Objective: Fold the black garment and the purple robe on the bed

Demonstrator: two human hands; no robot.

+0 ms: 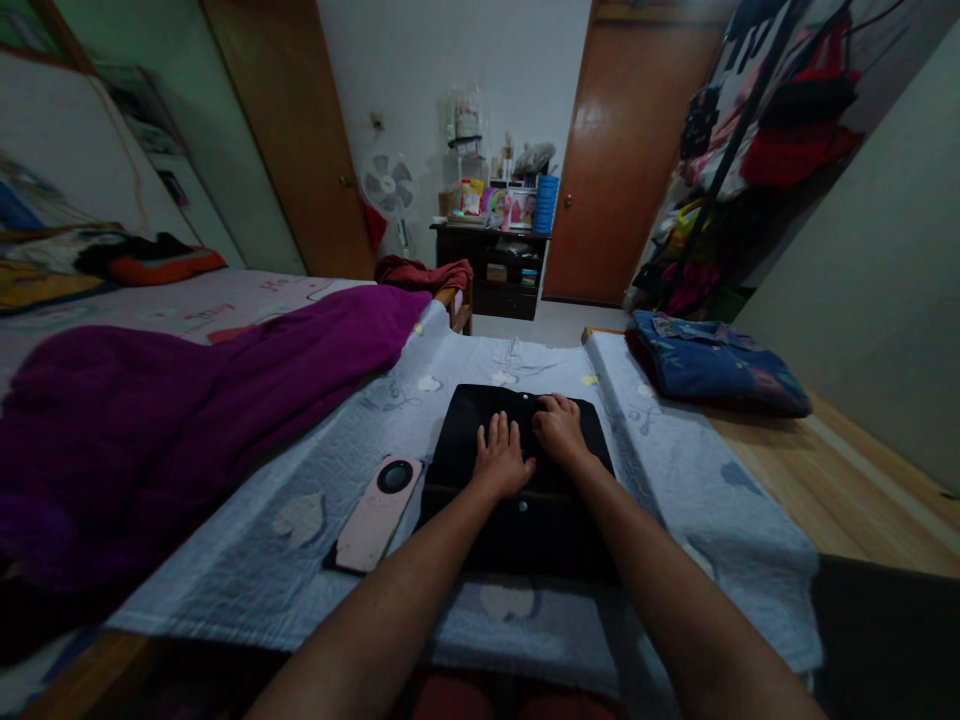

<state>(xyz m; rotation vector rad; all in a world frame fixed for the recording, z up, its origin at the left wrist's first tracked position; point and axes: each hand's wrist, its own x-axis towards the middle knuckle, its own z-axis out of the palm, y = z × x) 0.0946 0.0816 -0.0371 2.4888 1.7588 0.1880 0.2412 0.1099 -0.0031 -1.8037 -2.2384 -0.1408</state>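
Note:
A black folded garment with small snap buttons lies flat on the light patterned sheet. My left hand rests on its middle, fingers spread and pointing away from me. To the right, my right hand touches the upper part of the cloth near a button, its fingers bent; whether they pinch any fabric is too small to tell. A pink phone with a round dark camera ring lies left of the garment, on something dark.
Purple blanket is heaped at the left. Folded blue denim clothes sit at the right on a wooden surface. Farther back are a dark cabinet, a white fan and hanging clothes.

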